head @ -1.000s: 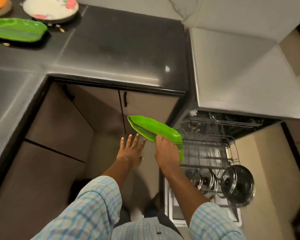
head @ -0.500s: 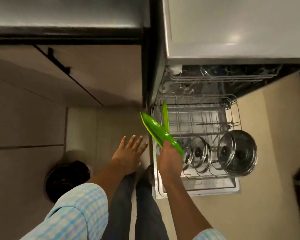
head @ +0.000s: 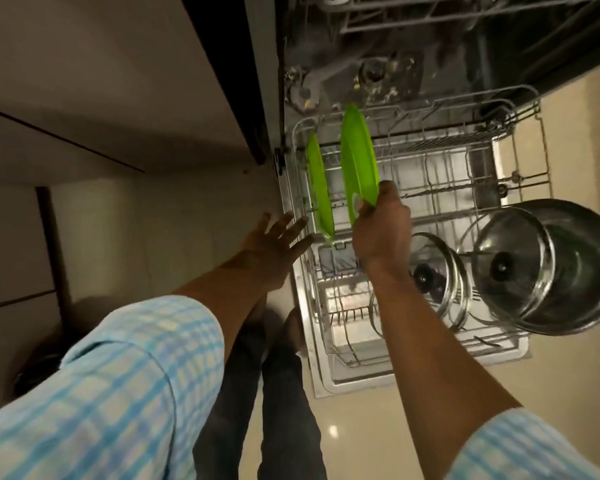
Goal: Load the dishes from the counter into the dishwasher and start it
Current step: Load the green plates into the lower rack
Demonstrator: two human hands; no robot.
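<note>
Head view: green plate [head: 358, 157] upright on edge over lower rack [head: 458, 190], right of second green plate [head: 318, 188] slotted at the rack's left end; seating in the tines not discernible. Near end gripped by right hand [head: 381, 233], fingers curled round the rim. Beside the rack's left edge, left hand [head: 274, 244], fingers spread, holding nothing. At right, glass lids [head: 437, 275] and steel pot [head: 568, 268] racked. At top, upper rack [head: 430, 15] cut off. Half a second earlier: plate tilted.
</note>
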